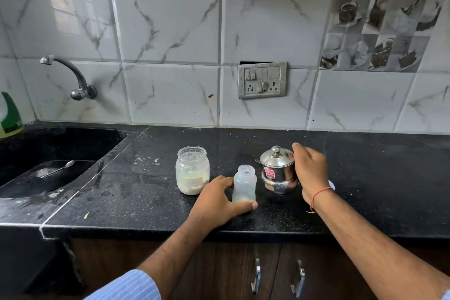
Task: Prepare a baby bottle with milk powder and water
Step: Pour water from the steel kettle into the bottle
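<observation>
Black worktop (151, 192) carried an open powder jar (192, 170), about 1/3 full; left hand (219, 202) held the uncapped baby bottle (244, 184) with powder at its bottom; right hand (310, 170) gripped the lidded steel pot (277, 169).

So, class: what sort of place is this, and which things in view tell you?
Most likely a home kitchen: a black counter with a sink under a wall tap, a tiled wall, and cupboard doors below.

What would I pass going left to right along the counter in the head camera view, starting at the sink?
Spoon in the sink → powder jar → left hand → baby bottle → steel pot → right hand.
</observation>
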The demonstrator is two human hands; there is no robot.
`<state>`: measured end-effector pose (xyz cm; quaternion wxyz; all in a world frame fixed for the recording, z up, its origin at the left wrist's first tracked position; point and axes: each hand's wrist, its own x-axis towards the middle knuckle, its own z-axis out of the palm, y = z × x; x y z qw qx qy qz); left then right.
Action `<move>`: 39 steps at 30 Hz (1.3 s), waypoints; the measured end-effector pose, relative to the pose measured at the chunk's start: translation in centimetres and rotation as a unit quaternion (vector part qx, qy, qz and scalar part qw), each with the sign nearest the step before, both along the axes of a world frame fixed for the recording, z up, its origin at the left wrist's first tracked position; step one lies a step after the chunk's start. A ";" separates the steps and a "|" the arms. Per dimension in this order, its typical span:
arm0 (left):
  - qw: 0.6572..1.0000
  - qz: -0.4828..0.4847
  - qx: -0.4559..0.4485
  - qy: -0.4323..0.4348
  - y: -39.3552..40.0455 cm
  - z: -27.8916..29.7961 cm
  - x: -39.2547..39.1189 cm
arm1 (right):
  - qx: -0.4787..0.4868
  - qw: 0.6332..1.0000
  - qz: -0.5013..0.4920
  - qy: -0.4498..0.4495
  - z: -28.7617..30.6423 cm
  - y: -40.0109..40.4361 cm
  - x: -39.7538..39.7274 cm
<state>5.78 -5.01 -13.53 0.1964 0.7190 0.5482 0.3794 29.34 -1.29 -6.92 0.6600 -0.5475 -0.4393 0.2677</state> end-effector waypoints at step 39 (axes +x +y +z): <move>0.999 -0.002 -0.040 0.001 -0.8 1.1 0.1 | 0.008 0.930 0.030 -0.365 7.2 -2.7 -1.3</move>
